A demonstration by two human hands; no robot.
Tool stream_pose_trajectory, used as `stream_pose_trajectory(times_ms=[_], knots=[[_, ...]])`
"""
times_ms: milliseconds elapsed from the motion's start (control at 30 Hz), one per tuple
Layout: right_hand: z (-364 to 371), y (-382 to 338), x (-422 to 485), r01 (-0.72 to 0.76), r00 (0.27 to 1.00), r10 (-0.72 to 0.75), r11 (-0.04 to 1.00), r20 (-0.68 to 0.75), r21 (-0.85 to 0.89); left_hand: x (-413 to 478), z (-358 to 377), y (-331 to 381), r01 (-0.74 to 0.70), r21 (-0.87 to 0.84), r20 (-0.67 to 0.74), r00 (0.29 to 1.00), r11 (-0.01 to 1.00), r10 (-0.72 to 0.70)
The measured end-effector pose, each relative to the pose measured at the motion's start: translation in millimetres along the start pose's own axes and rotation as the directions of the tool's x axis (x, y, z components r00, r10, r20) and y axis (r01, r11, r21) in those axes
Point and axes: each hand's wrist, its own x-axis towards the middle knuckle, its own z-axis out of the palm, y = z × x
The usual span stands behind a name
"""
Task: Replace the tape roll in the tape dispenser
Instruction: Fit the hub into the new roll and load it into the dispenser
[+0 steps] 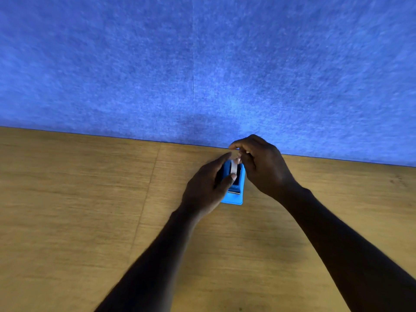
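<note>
We steady the tape dispenser [235,194] with our left hand [207,188] curled around its side so it cannot slide; just beyond, our right hand [263,167] pinches the white tape roll [234,168] seated in it.

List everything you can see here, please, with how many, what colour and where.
blue plastic tape dispenser: one, bright blue, standing on the table near the back edge, between the hands.
white tape roll: one, white, seated upright in the dispenser.
wooden table: one, light brown, filling the lower half of the view.
blue felt wall panel: one, blue, behind the table.
left hand: one, gripping the dispenser's left side, thumb on the roll.
right hand: one, fingertips pinching at the top of the roll.
</note>
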Motion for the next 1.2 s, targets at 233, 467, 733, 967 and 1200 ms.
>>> stream_pose_trajectory(times_ms=[233, 467, 733, 967, 1200], knots=[[-0.5, -0.1, 1.6, -0.05, 0.999, 0.049, 0.997, 0.019, 0.064, 1.8, 1.4, -3.0, 0.03, 0.011, -0.003, 1.0, 0.999, -0.03], [3.0, 5.4, -1.8, -0.073, 0.997, 0.076, 0.991, -0.026, 0.108, 1.1, -1.2, -4.1, 0.052, -0.019, 0.038, 0.998, 0.998, -0.051], [3.3, 3.7, -8.6, -0.077, 0.995, 0.09, 0.974, -0.053, 0.213, -1.3, -1.8, -5.3, 0.069, -0.048, 0.044, 0.997, 0.996, -0.067], [-3.4, -4.9, -30.4, -0.024, 0.998, 0.031, 0.988, -0.046, 0.151, -3.5, -0.9, -6.1, 0.082, -0.082, 0.01, 0.997, 0.993, -0.082], [12.7, -14.4, -53.3, 0.027, 0.999, -0.023, 0.997, -0.045, 0.076, -5.2, -1.6, -5.1, 0.103, -0.078, -0.007, 0.995, 0.992, -0.104]])
